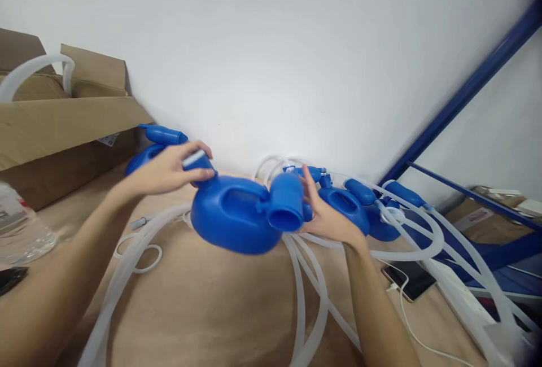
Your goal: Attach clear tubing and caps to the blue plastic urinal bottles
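Observation:
A blue plastic bottle [237, 214] with a loop handle is held up over the table between my two hands. My left hand [175, 169] is wrapped round its neck on the left, where a whitish end shows. At the bottle's other end sits a blue cylindrical piece [287, 203], its round opening facing me. My right hand [324, 212] is behind and beside this piece, fingers pressed against its right side and partly hidden by it. Clear tubes [311, 299] run over the brown table below the bottle.
Open cardboard boxes [71, 124] stand at the left, with another blue bottle [146, 155] beside them. Several blue bottles [347, 203] with tubes lie at the right, near a phone [409, 279]. A clear plastic container [23, 228] is at far left.

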A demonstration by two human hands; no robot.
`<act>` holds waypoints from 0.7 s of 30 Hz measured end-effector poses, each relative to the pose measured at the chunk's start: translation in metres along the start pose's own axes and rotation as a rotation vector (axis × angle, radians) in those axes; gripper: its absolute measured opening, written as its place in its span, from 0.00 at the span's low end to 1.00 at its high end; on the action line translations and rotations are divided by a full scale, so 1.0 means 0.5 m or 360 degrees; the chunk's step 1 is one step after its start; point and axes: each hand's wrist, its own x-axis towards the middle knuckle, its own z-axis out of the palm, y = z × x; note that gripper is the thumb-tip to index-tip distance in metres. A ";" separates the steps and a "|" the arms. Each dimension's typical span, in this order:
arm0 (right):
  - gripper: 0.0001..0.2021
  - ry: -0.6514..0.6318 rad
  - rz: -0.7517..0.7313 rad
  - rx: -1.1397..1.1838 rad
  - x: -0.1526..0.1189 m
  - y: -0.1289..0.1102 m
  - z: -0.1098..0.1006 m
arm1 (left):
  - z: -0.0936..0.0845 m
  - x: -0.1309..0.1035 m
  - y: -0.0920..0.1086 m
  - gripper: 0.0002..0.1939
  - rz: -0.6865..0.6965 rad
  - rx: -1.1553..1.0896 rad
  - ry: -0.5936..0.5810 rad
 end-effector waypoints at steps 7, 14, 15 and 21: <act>0.49 -0.0057 -0.0240 0.0461 -0.001 0.080 0.103 | 0.106 -0.058 -0.047 0.24 0.0053 -0.0094 -0.0345; 0.41 0.0291 -0.0256 0.0559 0.013 0.122 0.177 | 0.133 -0.066 -0.098 0.24 0.0124 0.0081 -0.0307; 0.38 0.0365 -0.0275 0.0541 0.016 0.130 0.185 | 0.135 -0.063 -0.101 0.24 0.0144 0.0105 -0.0336; 0.40 0.0683 -0.0256 0.0464 0.030 0.167 0.232 | 0.157 -0.057 -0.117 0.18 0.0354 -0.0019 -0.0214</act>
